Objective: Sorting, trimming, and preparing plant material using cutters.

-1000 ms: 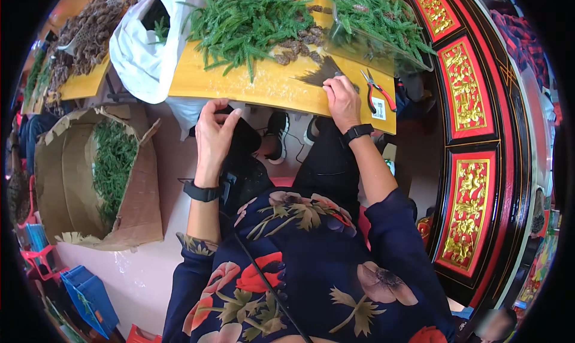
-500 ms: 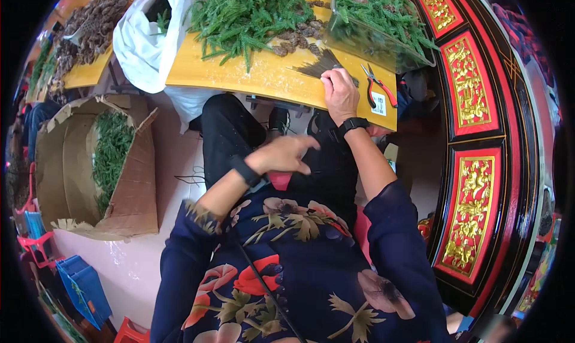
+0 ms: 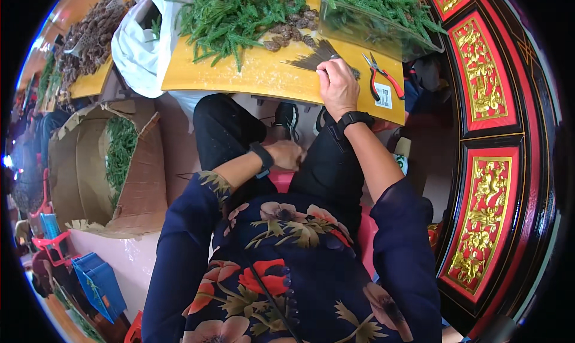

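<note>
At the near right of the yellow table, my right hand (image 3: 339, 86) is closed, thumb and fingertips pressed together. It is right beside a fanned bundle of thin dark wires (image 3: 312, 58); whatever it pinches is hidden. My left hand (image 3: 284, 155) hangs low over my lap, back upward, its fingers blurred and turned away from view. Red-and-black handled pliers (image 3: 383, 79) lie right of my right hand, jaws pointing away from me. Several brown pine cones (image 3: 292, 31) sit beyond the wires, beside a heap of green artificial sprigs (image 3: 230, 22).
A clear bin (image 3: 374, 34) of green sprigs stands at the table's far right. A torn cardboard box (image 3: 78, 175) with more greenery sits on the floor at left, below a white bag (image 3: 135, 52). Red-and-gold carved panels (image 3: 482, 217) border the right side.
My left hand, open with fingers spread before, has lowered slightly and its fingers have turned downward. My right hand stays by the wires, which look more spread out.
</note>
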Demonstrator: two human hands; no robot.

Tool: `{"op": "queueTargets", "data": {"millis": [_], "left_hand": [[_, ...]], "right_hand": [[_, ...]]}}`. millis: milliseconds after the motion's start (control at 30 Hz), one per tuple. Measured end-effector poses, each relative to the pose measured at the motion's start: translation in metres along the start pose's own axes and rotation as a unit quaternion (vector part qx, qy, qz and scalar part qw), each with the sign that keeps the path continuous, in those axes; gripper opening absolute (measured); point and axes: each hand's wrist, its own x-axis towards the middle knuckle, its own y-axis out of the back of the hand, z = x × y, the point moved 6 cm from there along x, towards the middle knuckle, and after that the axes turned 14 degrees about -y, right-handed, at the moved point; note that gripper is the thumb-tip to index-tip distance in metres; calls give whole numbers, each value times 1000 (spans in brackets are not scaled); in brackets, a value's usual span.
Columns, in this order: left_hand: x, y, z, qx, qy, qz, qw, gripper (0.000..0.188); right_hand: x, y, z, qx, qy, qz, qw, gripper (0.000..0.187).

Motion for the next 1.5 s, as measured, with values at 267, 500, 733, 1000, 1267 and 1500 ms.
{"op": "queueTargets", "data": {"millis": [267,500,733,1000,1267,1500], "left_hand": [[-65,85,-60,313,260,85,909,26],[-133,112,-73,403,350,61,843,33],[-210,145,-69,293,372,162,866,43],[-244,150,-74,150,241,345,894,40],[-248,141,-40,133,216,483,838,32],[-259,122,-21,144,287,455,831,21]], "right_hand": [[-2,1,6,4,-15,-6,1000,7],[-2,2,5,1,-13,-6,1000,8],[-3,2,6,10,-21,-13,1000,7],[-1,2,6,0,-25,-15,1000,5],[-3,0,6,3,-5,-11,1000,6],[-2,0,4,-27,-1,-20,999,7]]}}
